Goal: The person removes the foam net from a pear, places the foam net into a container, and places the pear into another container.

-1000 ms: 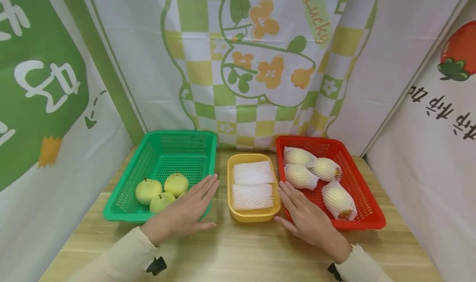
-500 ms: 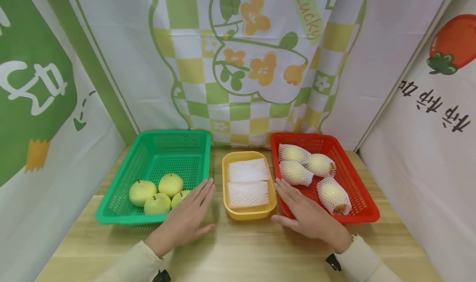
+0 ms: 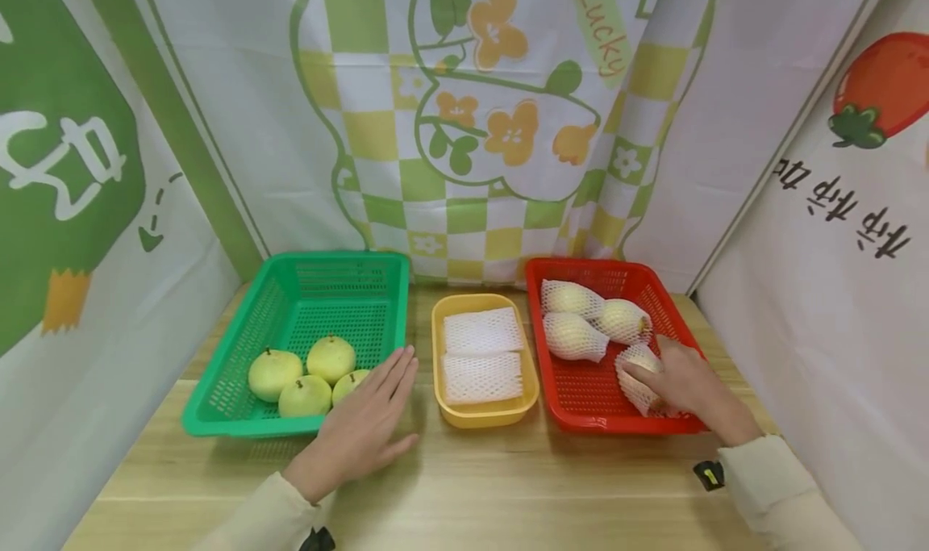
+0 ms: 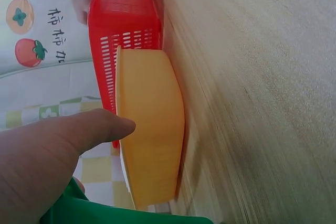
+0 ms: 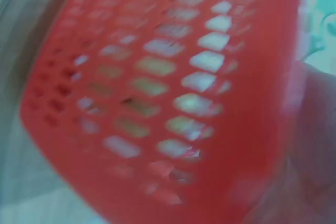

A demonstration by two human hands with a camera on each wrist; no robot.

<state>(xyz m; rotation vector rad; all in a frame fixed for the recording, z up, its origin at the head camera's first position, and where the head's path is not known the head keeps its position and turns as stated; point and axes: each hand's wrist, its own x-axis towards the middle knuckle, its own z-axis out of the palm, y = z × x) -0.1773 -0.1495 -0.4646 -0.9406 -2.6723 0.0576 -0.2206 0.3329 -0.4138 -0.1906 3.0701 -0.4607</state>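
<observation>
The left hand (image 3: 363, 423) is held flat and released over the near corner of the green basket (image 3: 239, 428); a netted pear (image 3: 640, 398) is grasped by the right hand (image 3: 685, 377), near right in the red basket (image 3: 610, 424). Two foam nets (image 3: 482, 331) are held in a yellow tray (image 3: 486, 416) between the baskets; behind, a checkered curtain (image 3: 464, 216) is hung.

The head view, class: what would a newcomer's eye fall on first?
Likely first, the red basket at the right, where the right hand grips a netted fruit. Next, the green basket at the left, with bare yellow-green fruits near its front and the left hand at its near right corner. Between them stands a yellow tray of white nets.
</observation>
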